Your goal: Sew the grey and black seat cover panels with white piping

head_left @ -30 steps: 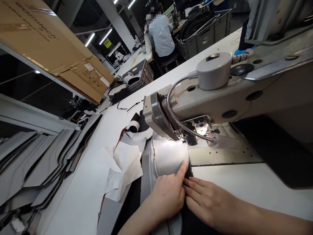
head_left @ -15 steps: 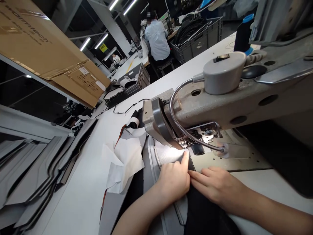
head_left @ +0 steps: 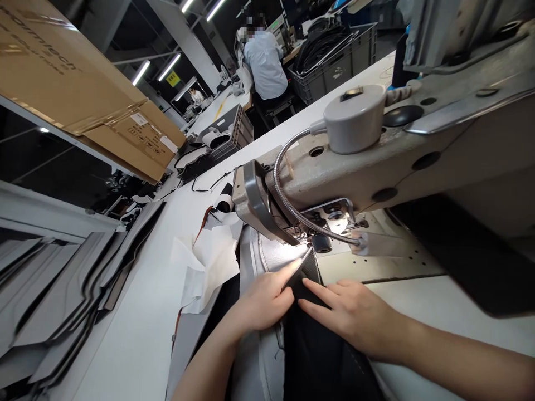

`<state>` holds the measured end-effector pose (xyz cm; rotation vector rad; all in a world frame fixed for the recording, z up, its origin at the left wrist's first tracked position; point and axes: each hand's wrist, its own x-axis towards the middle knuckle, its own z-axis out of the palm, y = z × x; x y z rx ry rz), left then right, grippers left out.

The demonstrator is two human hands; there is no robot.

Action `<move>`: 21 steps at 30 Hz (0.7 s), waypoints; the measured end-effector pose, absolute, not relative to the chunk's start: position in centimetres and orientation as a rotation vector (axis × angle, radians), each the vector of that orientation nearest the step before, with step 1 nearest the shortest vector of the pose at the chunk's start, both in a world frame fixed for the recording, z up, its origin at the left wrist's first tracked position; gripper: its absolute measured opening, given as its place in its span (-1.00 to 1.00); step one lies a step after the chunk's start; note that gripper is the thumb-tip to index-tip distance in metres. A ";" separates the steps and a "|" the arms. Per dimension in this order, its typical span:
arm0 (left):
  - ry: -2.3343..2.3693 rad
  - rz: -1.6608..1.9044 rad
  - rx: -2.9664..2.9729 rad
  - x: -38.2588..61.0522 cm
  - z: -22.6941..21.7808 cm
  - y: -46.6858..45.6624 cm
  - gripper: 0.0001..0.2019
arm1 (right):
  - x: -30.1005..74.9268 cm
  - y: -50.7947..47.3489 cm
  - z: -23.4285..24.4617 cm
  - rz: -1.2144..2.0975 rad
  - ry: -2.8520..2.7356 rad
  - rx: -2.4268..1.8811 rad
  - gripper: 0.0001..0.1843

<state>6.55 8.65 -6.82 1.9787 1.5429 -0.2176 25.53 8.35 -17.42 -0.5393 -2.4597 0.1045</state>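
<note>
Two-hand hold at a sewing machine, seen from above. Left grip [head_left: 263, 303] open, fingers extended and lying flat on the black fabric [head_left: 307, 281], tips close to the presser foot [head_left: 301, 238]. Right grip [head_left: 351, 314] likewise open, fingers spread on the same fabric, with no closure on any edge. Flat pressure from both sides, probably to keep the layers smooth and aligned just ahead of the needle without pinching them. Workpiece on the counter [head_left: 125, 340] directly beneath both grips: black fabric over a grey panel [head_left: 254, 362], with a pale quilted section [head_left: 278, 259] at 12 o'clock from the hands, reaching toward the foot, and the bulk trailing off toward 6 o'clock. Machine head [head_left: 368, 172] at 1 o'clock, its flexible lamp [head_left: 288, 192] curving down to the stitching point, likely to light the seam. Steel bed [head_left: 376, 262] at 3 o'clock. White paper sheets [head_left: 204, 267] at 10 o'clock, just beside the workpiece; stacked grey cut panels [head_left: 54, 295] at 9 o'clock, plausibly kept there for easy access. Cardboard box [head_left: 75, 83] overhead at 11 o'clock; seated co-worker [head_left: 263, 64] and crate of black cables [head_left: 330, 61] well apart at 12 o'clock.
</note>
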 end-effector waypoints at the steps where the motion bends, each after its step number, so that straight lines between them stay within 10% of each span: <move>1: 1.543 -0.210 1.982 6.6 -6.7 8.8 -0.36 | 25.0 8.0 -17.3 0.160 -2.431 -0.606 -0.56; 15: 1.702 -0.810 2.206 10.1 -8.7 6.9 -0.29 | 26.7 8.9 -18.3 -0.077 -2.434 -0.532 -0.63; 21: 1.662 -0.735 2.280 10.0 -8.4 7.8 -0.29 | 27.9 10.9 -18.8 -0.009 -2.546 -0.495 -0.37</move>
